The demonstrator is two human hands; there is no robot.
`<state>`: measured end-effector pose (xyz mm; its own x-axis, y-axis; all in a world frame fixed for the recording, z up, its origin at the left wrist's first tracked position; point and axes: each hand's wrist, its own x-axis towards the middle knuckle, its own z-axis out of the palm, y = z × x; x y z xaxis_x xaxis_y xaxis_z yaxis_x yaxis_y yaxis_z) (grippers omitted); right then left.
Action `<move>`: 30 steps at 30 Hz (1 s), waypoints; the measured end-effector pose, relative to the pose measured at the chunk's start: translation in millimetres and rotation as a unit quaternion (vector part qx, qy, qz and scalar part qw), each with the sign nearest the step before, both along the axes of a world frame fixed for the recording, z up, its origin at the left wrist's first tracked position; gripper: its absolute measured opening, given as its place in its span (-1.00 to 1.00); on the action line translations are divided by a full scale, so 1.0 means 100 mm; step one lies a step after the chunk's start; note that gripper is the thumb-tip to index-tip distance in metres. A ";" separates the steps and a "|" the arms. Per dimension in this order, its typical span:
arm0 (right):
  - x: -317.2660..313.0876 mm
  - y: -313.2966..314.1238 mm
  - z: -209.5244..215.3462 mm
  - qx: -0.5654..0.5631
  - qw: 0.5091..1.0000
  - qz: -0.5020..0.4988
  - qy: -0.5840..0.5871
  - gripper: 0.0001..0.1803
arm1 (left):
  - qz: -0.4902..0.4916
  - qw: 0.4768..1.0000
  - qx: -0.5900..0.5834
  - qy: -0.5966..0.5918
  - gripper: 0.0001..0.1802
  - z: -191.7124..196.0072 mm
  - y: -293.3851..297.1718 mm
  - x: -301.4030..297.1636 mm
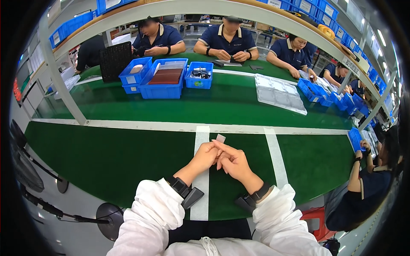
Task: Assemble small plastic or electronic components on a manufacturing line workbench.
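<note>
A small, flat, pale greyish piece sticks up beyond my fingertips, over the green tabletop. My left hand is closed with its fingertips pinched at the lower end of this piece. Against it, my right hand reaches across with the index finger stretched to the same spot, its other fingers curled in. The two hands touch each other, and the fingers cover the lower part of the piece. Both wrists wear black bands with dark boxy devices, below white sleeves.
Pale strips cross the green table. Behind a white rail stand blue bins and a clear plastic tray. Several co-workers sit across the table; another person works at right. Fans stand at left.
</note>
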<state>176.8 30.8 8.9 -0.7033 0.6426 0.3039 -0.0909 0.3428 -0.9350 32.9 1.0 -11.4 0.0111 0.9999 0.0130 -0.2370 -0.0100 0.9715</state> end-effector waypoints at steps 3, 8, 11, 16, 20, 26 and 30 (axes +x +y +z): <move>-0.03 -0.02 -0.03 0.066 0.996 -0.025 0.046 -0.35 | -0.021 1.000 -0.003 -0.011 -0.78 0.03 0.00 -0.01; -0.04 -0.03 0.00 0.121 0.990 -0.045 0.047 -0.33 | -0.020 0.998 -0.044 -0.033 -0.77 0.06 0.01 0.00; 0.00 0.02 0.01 0.154 0.984 -0.087 0.024 -0.32 | -0.016 0.996 -0.076 -0.051 -0.78 0.13 -0.03 0.00; 0.04 0.05 0.02 0.068 0.993 -0.097 0.007 -0.35 | -0.027 0.996 -0.066 -0.048 -0.79 0.17 -0.04 0.04; 0.03 0.10 0.05 -0.139 0.989 -0.018 -0.035 -0.41 | -0.007 0.998 0.007 -0.062 -0.76 0.12 -0.04 0.01; 0.03 0.10 0.10 -0.334 0.941 0.022 0.043 -0.49 | -0.027 0.998 0.029 -0.051 -0.73 0.11 -0.06 0.00; 0.06 0.16 0.01 -0.453 0.878 0.102 0.113 -0.49 | -0.021 0.998 0.051 -0.042 -0.72 0.16 -0.09 0.03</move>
<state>183.3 46.9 10.3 -0.8199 0.5598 -0.1203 -0.2826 -0.5783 -0.7653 35.7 -8.4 4.3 0.0477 0.9919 0.1178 -0.3202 -0.0965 0.9424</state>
